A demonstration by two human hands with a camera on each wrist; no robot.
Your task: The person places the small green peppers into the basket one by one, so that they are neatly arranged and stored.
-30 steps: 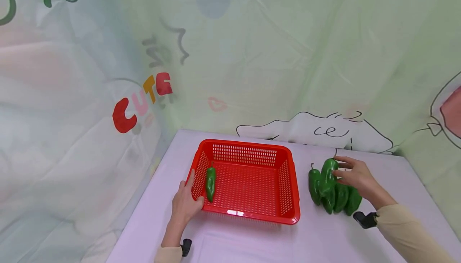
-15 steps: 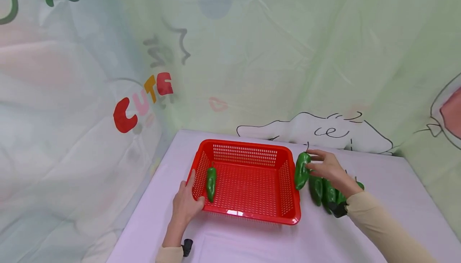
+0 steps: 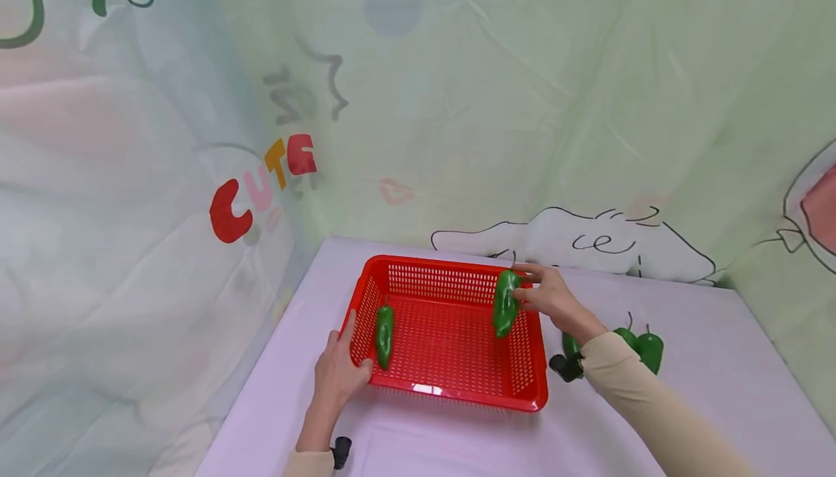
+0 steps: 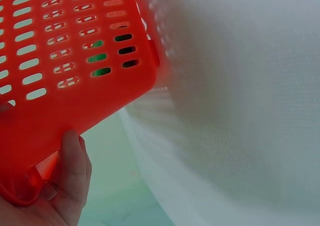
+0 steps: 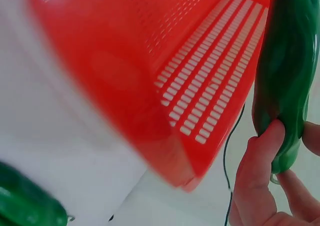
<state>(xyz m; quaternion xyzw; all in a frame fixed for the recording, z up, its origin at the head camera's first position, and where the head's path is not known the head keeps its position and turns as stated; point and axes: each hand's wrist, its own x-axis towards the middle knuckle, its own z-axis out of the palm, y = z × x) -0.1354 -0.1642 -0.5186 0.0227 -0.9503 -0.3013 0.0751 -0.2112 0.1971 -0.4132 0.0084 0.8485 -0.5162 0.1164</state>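
Observation:
My left hand [image 3: 339,369] grips the left front corner of a red perforated plastic basket [image 3: 457,394]. In the left wrist view the thumb [image 4: 73,161] lies against the basket's outer wall [image 4: 115,88]. One long green pepper [image 3: 384,335] lies inside, along the left wall. Over the basket's right back part, my right hand [image 3: 554,297] holds another green pepper [image 3: 506,303], hanging stem up. The right wrist view has the held pepper [image 5: 285,75] pinched near its stem end between thumb and fingers.
Several more green peppers [image 3: 650,352] lie on the white-covered table [image 3: 451,448] right of the basket, partly hidden by my right forearm. A printed cloth [image 3: 457,136] hangs behind and left of the table.
My right hand has lifted one green pepper from the pile and carried it left, over the right rim to above the basket's inside. The left hand stays on the basket.

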